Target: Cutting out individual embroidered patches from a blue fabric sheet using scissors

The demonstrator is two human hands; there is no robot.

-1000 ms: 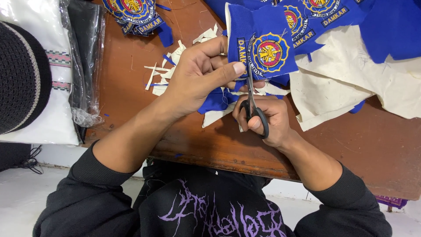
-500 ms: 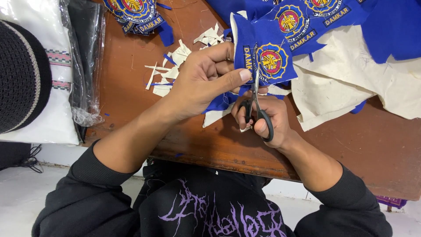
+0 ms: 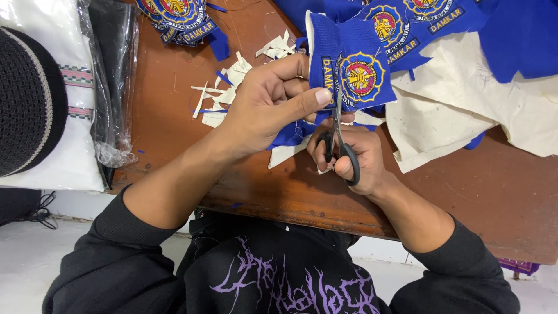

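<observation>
Black long sleeves pushed up — black top, purple print, perhaps lettering.

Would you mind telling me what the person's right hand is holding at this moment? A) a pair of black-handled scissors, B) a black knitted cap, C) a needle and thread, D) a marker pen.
A: the right hand has its fingers through the black loops of the scissors, whose blades point up at the blue embroidered patch pinched by the left hand.
</observation>
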